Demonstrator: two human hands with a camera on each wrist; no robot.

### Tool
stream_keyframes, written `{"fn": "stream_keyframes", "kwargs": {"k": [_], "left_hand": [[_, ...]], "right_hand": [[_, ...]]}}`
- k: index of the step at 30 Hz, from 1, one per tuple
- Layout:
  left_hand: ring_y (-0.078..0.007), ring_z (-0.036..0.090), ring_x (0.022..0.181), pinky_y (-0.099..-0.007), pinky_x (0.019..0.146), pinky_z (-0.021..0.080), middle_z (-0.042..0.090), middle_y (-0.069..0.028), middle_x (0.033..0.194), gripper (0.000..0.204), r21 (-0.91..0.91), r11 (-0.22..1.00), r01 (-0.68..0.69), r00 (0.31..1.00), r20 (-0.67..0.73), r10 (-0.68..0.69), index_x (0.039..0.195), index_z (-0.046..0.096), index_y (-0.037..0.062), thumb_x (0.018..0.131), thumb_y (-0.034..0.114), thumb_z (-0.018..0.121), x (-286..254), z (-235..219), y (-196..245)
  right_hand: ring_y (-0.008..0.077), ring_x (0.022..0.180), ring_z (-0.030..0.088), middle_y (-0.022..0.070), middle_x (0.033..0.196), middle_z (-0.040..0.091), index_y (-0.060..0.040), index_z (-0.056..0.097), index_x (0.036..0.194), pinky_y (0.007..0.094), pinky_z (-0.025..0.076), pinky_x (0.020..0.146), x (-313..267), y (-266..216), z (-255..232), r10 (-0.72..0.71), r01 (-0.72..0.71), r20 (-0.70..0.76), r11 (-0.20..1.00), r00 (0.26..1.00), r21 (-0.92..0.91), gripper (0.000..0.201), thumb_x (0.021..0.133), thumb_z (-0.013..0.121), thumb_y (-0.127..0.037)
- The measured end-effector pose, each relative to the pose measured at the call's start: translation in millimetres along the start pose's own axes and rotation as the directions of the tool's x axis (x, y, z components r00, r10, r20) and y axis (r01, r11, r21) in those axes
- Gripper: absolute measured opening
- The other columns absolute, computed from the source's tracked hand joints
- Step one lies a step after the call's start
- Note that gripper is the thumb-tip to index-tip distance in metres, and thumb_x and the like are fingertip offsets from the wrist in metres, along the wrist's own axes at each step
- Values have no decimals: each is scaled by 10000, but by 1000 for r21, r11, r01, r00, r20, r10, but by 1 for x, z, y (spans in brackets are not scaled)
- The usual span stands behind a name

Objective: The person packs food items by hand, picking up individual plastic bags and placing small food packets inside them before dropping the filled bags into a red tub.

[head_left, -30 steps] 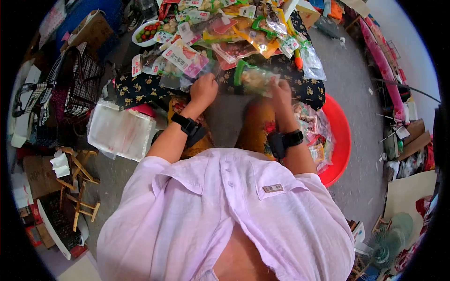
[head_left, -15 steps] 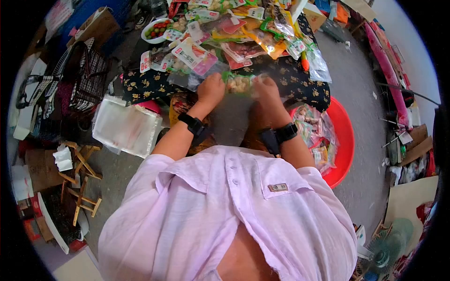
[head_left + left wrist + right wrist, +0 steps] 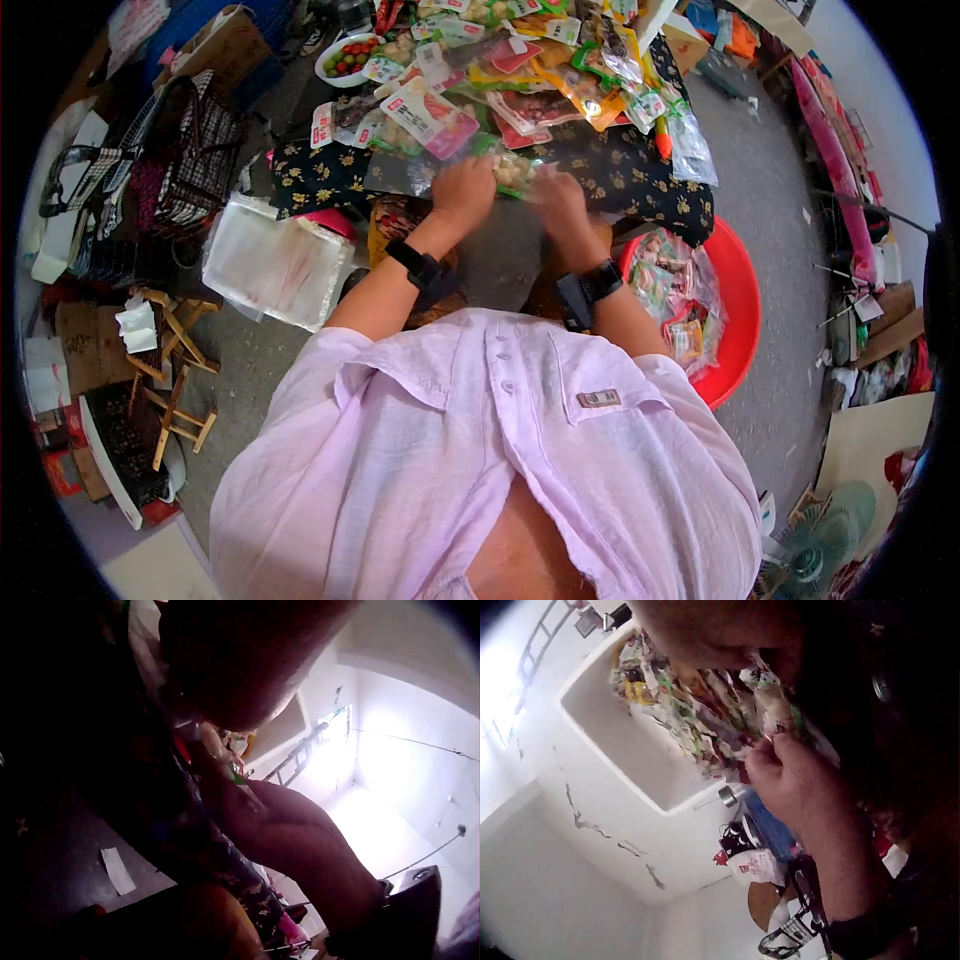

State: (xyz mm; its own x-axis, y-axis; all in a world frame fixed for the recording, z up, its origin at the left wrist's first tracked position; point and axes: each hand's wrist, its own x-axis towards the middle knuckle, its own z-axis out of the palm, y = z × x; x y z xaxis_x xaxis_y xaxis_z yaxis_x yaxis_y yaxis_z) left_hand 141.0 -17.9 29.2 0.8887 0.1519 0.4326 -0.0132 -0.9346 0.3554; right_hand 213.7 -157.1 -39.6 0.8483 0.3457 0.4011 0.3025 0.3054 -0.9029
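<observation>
Packet (image 3: 514, 174) near heaped pouches (image 3: 522, 108)

A small clear plastic food packet (image 3: 515, 172) with green edging and pale, lumpy pieces showing through its film is held in front of the person at the near edge of the table, its left end gripped by the left hand (image 3: 463, 190) and its right end by the right hand (image 3: 560, 203), whose fingers are blurred in the head view. The packet spans the gap between the two hands, with its printed details too small to read, and lies just below and to the right of a white-and-pink packet (image 3: 430, 115) in the heap.
</observation>
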Motion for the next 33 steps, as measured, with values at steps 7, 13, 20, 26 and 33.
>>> {"fn": "stream_keyframes", "kwargs": {"k": [7,13,20,26,33], "left_hand": [[-315,512,645,-413,580,416,525,-120,693,109,-40,994,-100,995,-32,99,767,501,59,719,105,414,-9,-3,5],[-332,500,704,-424,590,411,520,-137,779,169,-79,996,-40,998,52,44,875,502,68,758,156,418,-13,-3,-3],[-317,503,695,-411,600,409,520,-128,769,159,-66,998,-12,995,96,18,863,509,66,744,137,431,-18,-7,-6],[-322,522,672,-416,591,417,544,-121,739,162,-99,995,-25,999,-35,22,788,525,72,737,142,389,-25,-23,3],[-316,516,730,-391,632,414,546,-140,781,153,-122,984,132,985,-97,-144,819,517,50,743,137,417,-27,-45,-20]], "right_hand": [[153,609,497,62,712,504,-1,488,763,286,402,488,6,-32,26,634,-580,-4,711,774,398,92,754,494,-92],[161,638,510,58,718,517,-2,501,771,292,411,515,2,-33,45,447,-425,-50,876,893,229,95,770,467,-90],[171,626,519,65,732,529,-16,523,815,281,430,533,-1,18,36,454,-457,241,888,858,-47,103,736,478,-64],[171,641,520,73,774,532,-15,514,848,273,440,564,10,-17,67,630,-647,158,714,761,267,126,743,452,-48],[177,662,526,84,789,528,-5,494,883,271,446,594,29,-13,122,538,-708,469,448,701,545,154,768,393,-26]]}}
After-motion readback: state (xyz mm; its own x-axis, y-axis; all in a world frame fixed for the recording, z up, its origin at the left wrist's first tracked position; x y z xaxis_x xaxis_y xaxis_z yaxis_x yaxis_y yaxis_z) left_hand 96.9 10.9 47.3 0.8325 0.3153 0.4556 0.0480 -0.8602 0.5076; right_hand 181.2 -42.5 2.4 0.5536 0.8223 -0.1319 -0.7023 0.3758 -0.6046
